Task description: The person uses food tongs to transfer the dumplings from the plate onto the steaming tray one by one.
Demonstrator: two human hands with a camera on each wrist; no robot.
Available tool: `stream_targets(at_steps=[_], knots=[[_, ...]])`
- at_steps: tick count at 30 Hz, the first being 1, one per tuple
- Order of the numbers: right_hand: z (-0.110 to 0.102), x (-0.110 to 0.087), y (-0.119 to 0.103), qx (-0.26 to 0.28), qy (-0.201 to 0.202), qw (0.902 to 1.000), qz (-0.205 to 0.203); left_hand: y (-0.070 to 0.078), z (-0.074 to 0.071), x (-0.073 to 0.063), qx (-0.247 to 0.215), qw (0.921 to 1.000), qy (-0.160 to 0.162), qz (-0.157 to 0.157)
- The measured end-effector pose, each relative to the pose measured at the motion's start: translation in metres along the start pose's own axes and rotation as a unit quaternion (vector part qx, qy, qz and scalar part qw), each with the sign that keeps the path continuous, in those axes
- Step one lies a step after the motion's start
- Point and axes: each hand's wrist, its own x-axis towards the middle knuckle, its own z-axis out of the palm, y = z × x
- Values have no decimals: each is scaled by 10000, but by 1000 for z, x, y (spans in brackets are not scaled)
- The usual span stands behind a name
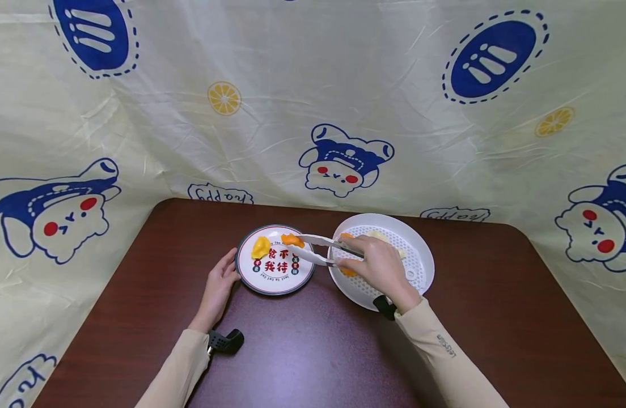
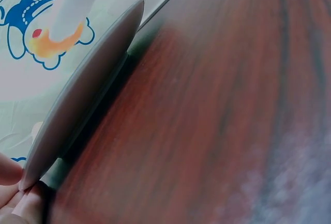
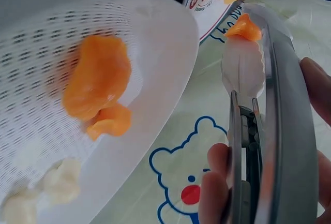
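My left hand (image 1: pixel 219 290) pinches the left rim of a round white plate (image 1: pixel 279 285) with red lettering and a dark edge. In the left wrist view the thumb lies over the rim and fingers lie under it. A soft yellow lump (image 1: pixel 260 247) sits on the plate. My right hand (image 1: pixel 381 269) grips kitchen tongs (image 1: pixel 309 255) with white tips, which reach left over the plate. Between the tips is an orange lump (image 1: pixel 291 240), also visible in the right wrist view (image 3: pixel 244 28). The right hand is above a white perforated basket (image 1: pixel 422 255).
In the basket lie orange lumps (image 3: pixel 98 76) and small pale pieces (image 3: pixel 62 181). Plate and basket stand side by side near the far edge of a dark brown wooden table (image 1: pixel 292 362). Behind it hangs a cream sheet (image 1: pixel 272 124) with blue cartoon prints.
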Motion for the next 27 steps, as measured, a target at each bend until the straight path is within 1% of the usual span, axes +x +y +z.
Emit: stream_targets(at_steps=[4, 11, 18, 27], knots=[[-7, -11, 7, 44, 50, 10000, 7, -1, 0, 1, 11, 10000, 1, -1], [-18, -30, 19, -40, 169, 9998, -8, -1, 0, 0, 47, 10000, 21, -16], [-32, -53, 32, -161, 257, 9993, 218, -1, 2, 0, 65, 10000, 44, -37], [-47, -86, 53, -403, 754, 9962, 184, 0, 1, 0, 46, 10000, 61, -39]])
